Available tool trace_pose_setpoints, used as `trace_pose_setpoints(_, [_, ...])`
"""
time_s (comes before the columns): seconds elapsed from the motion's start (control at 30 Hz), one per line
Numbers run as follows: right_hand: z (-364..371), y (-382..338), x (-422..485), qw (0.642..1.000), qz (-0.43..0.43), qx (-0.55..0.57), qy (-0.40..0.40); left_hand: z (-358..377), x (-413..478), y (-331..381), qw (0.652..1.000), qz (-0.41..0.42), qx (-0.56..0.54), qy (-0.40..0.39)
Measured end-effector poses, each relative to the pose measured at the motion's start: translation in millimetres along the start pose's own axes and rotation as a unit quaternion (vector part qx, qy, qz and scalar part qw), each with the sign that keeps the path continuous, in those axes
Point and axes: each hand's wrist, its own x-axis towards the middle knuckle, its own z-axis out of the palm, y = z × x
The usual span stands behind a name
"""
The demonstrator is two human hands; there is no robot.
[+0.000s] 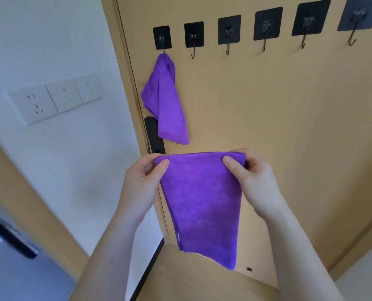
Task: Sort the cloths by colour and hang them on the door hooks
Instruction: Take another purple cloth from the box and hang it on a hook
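While our left hand point(144, 177) and right hand point(253, 178) pinch the dangling purple microfibre cloth point(200, 203), a bare black metal hook point(194, 47) sits directly above.

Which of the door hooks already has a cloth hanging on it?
The leftmost hook, nearest the door edge: a purple cloth hangs from it. The others visible are bare.

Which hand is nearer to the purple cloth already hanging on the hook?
Left. The left hand pinches a top corner of the held cloth, almost directly below the hanging cloth. The right hand pinches the other corner, farther off to the right.
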Motion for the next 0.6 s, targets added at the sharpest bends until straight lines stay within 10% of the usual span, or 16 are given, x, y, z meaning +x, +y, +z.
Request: trace_pose_setpoints(0.6, [51, 5, 99, 0.999, 0.013, 0.011, 0.028, 6, 132, -33, 0.996, 0.039, 0.022, -0.082])
